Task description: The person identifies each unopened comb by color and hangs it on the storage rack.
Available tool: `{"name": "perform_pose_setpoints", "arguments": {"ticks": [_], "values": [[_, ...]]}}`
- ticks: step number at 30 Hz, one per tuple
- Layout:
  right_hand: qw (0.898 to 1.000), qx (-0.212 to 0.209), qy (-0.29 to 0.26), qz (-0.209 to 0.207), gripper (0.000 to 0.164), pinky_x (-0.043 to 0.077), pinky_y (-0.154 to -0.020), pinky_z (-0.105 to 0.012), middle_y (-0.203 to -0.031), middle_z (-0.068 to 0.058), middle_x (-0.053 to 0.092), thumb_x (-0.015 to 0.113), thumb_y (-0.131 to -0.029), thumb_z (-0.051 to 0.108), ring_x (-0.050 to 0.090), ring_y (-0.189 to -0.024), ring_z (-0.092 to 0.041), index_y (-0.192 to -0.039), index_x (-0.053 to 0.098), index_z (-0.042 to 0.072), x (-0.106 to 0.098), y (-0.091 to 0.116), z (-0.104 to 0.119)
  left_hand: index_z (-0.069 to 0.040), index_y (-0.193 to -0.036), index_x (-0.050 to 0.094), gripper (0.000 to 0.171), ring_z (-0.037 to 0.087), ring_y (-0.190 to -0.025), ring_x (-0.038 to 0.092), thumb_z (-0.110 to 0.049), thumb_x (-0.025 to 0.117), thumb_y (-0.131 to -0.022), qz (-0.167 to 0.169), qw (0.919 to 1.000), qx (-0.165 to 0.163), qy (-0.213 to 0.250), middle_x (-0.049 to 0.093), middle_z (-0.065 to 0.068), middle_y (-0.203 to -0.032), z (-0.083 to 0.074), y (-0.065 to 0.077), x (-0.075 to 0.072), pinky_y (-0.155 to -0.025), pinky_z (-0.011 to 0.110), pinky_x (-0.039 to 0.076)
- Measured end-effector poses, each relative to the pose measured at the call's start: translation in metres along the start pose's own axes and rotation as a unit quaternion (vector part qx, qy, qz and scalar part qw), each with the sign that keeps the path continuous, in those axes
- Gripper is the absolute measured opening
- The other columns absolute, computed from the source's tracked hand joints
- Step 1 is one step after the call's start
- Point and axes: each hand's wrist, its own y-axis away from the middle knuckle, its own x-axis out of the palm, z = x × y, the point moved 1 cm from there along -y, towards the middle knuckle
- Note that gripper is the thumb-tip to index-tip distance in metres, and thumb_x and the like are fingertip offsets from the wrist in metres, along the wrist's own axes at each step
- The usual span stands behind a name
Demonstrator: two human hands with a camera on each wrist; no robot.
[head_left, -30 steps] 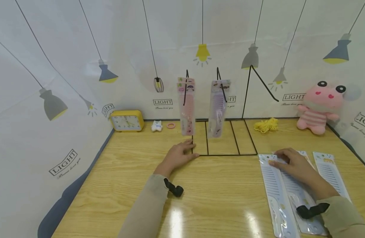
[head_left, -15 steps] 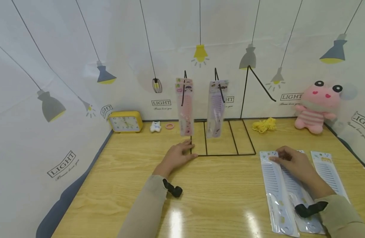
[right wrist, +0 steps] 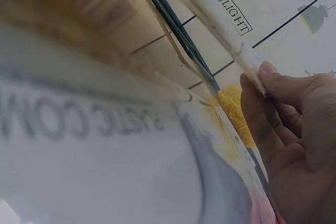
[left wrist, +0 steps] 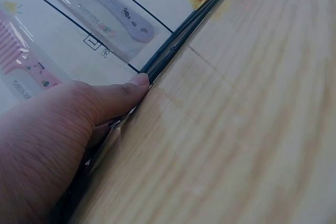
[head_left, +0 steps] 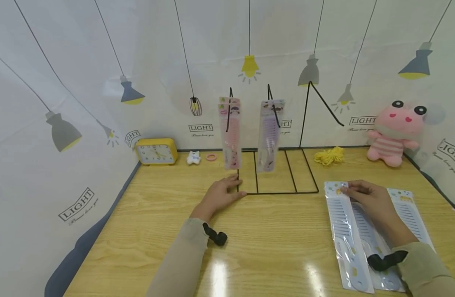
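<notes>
My right hand (head_left: 372,202) pinches the top end of a blue comb in a clear pack (head_left: 344,243) between thumb and fingers. In the right wrist view, that pack's top edge is tilted up off the table. Below it lies a second packaged blue comb (head_left: 377,253), partly covered by the hand; a third packaged comb (head_left: 411,216) lies to its right. My left hand (head_left: 221,196) rests at the front left corner of a black wire rack (head_left: 279,193), thumb along the front wire (left wrist: 157,69). Packaged pink combs (head_left: 231,136) and purple combs (head_left: 270,136) hang from two of its hooks.
The rack's right hook (head_left: 325,103) carries nothing. Along the back stand a yellow clock (head_left: 157,152), a small white bear figure (head_left: 193,158), a pink ring (head_left: 211,157), a bundle of yellow string (head_left: 329,156) and a pink plush toy (head_left: 390,136). A lamp-print backdrop rises behind.
My right hand has closed its pinch on the left blue comb's pack and lifted its top end, shifting it slightly away from me. The left hand stays at the rack's corner.
</notes>
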Motion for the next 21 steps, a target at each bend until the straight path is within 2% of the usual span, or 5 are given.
{"name": "perform_pose_setpoints", "arguments": {"ticks": [5,9,12,14,21], "values": [[0.999,0.03,-0.019,0.001,0.058,0.054,-0.072,-0.015,-0.101,0.014,0.066,0.071,-0.09,0.052,0.059,-0.091,-0.001,-0.124,0.064,0.006,-0.0001,-0.0004,0.0012,-0.024,-0.147,0.054,0.063,0.021,-0.148,0.031,-0.06,0.059,-0.095,0.0,1.0,0.002,-0.002,0.036,-0.004,-0.16,0.0001,-0.0007,0.0004,-0.121,0.044,0.026],[0.996,0.034,-0.085,-0.001,0.05,0.056,-0.074,-0.016,-0.103,0.013,0.068,0.072,-0.092,0.044,0.063,-0.091,-0.001,-0.123,0.065,0.006,-0.0008,-0.0013,0.0008,-0.025,-0.147,0.054,0.063,0.021,-0.148,0.031,-0.06,0.059,-0.095,0.002,1.0,-0.001,-0.004,0.035,-0.005,-0.161,0.0005,-0.0005,0.001,-0.121,0.045,0.025],[0.987,0.029,-0.16,0.001,0.041,0.058,-0.074,-0.018,-0.102,0.01,0.07,0.076,-0.091,0.032,0.066,-0.09,-0.002,-0.12,0.066,0.004,-0.001,-0.0018,0.0007,-0.026,-0.147,0.054,0.063,0.02,-0.148,0.03,-0.061,0.059,-0.095,0.003,1.0,-0.007,-0.003,0.035,-0.006,-0.161,0.0013,0.0003,0.0014,-0.121,0.046,0.024],[0.983,0.029,-0.181,-0.001,0.038,0.058,-0.074,-0.018,-0.1,0.011,0.071,0.077,-0.09,0.032,0.067,-0.089,-0.002,-0.118,0.069,0.006,-0.0011,-0.0014,0.001,-0.027,-0.147,0.054,0.063,0.021,-0.148,0.03,-0.061,0.059,-0.095,0.004,0.9999,-0.011,-0.002,0.035,-0.007,-0.16,0.0014,0.0009,0.0016,-0.121,0.046,0.024],[0.983,0.042,-0.181,0.001,0.041,0.057,-0.075,-0.017,-0.101,0.016,0.072,0.076,-0.091,0.033,0.068,-0.09,-0.001,-0.122,0.066,0.007,-0.0036,-0.001,0.0017,-0.023,-0.147,0.054,0.063,0.022,-0.148,0.031,-0.059,0.06,-0.096,-0.001,1.0,0.003,-0.001,0.035,-0.003,-0.161,-0.0009,-0.0009,-0.0002,-0.121,0.046,0.025]]}}
